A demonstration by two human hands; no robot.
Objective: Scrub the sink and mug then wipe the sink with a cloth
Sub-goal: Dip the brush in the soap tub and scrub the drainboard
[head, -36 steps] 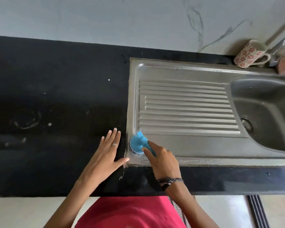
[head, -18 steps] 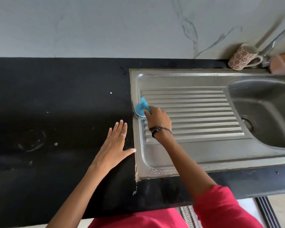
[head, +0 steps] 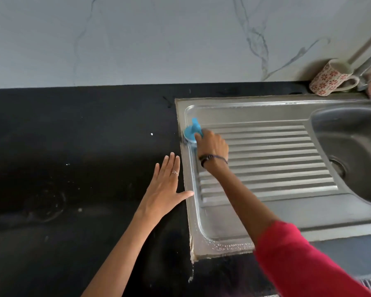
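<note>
Now | right hand (head: 212,146) grips scrubber (head: 191,133) | left hand (head: 165,189) flat, countertop (head: 73,146)

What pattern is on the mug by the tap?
Red flower prints on the cream ceramic mug, in the head view.

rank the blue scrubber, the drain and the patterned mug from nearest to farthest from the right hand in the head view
Measured from the right hand:
1. Blue scrubber: gripped in that hand, at the drainboard's far left edge.
2. Drain: in the basin, off to the right.
3. Patterned mug: on the counter at the back right, beside the tap.
</note>
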